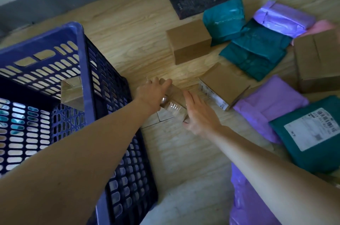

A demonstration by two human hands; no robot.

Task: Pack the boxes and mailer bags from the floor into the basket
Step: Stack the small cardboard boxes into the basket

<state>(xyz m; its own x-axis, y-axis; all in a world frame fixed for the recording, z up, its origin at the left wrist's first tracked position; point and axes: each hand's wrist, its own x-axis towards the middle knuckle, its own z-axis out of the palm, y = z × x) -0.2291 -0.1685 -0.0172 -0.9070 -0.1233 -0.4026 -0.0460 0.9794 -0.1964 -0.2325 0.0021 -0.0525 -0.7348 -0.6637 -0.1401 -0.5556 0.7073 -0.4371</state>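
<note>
Cardboard, stiff and probably light but slick under its clear tape: we would clamp the small brown taped box (pixel 177 98) by its opposite ends. Our left hand (pixel 152 90) curls over its far end and our right hand (pixel 199 114) presses flat-fingered on the near side. It lies on the wooden floor (pixel 128 27), with the blue slatted plastic basket (pixel 79 44) just left of the grip.

Bare floor (pixel 128 27) lies open between the basket (pixel 81 44) and the crowded boxes (pixel 189 40) and mailer bags (pixel 257 48).
</note>
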